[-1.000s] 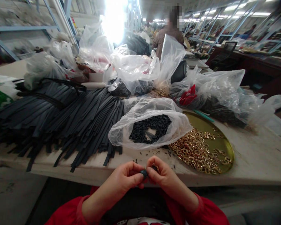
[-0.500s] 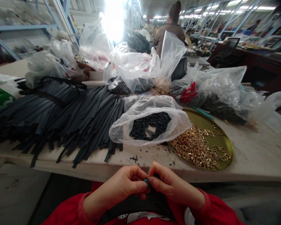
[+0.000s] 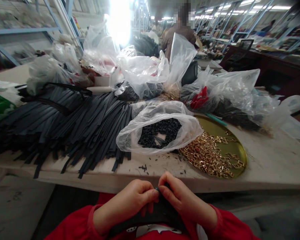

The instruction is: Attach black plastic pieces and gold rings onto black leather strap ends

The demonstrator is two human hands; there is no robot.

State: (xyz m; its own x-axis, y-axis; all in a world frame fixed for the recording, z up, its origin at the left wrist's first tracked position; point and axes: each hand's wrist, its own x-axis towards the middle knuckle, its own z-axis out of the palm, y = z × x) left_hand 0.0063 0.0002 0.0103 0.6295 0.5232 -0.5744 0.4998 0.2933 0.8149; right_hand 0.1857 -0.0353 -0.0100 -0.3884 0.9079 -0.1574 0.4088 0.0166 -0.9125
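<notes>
My left hand [image 3: 140,196] and my right hand [image 3: 176,195] meet in front of my lap, just off the table's front edge. Thumb and fingers of both are pinched together around a dark strip [image 3: 157,189], mostly hidden by the fingertips. Beyond them, an open clear plastic bag [image 3: 125,138] holds many small black loops [image 3: 168,128]. Right of that bag, a round gold tray [image 3: 241,153] carries a heap of small gold metal buckles [image 3: 207,155]. A thick spread of long black straps [image 3: 97,123] lies on the left, some ends hanging over the edge.
Black scraps [image 3: 143,167] litter the pale table [image 3: 265,170] near its front. Stuffed plastic bags [image 3: 145,68] line the back, one with a red piece [image 3: 199,97]. A teal stick [image 3: 216,119] lies behind the tray. Farther off, a person [image 3: 178,36] stands among the benches.
The fingers have shifted slightly around the dark strip, and less of it shows between them. The left hand has turned a little. Things on the table stay put.
</notes>
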